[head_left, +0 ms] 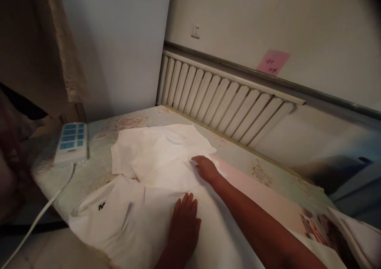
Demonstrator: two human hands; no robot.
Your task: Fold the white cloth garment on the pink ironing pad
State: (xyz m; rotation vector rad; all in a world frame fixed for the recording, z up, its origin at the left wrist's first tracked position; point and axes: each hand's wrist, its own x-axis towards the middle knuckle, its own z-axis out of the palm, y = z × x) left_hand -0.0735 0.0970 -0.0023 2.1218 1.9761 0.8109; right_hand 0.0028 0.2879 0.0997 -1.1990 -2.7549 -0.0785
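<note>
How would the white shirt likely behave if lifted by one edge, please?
Probably floppy: the white shirt lies in soft folds, so it would likely droop. It looks thin, so probably light. Pushed, it may bunch rather than slide; the left hand rests flat on it.

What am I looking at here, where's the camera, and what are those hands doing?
No machine here: a person wears one camera on the head, looking down at their own two bare hands. White cloth clothing with small black lettering lies spread on a pale floral-covered surface. The left hand rests flat and open on it; the right hand touches a folded layer farther away, though whether it pinches the fabric is unclear. Beside the clothing lies a white power strip with blue switches; a white ribbed radiator stands behind.
</note>
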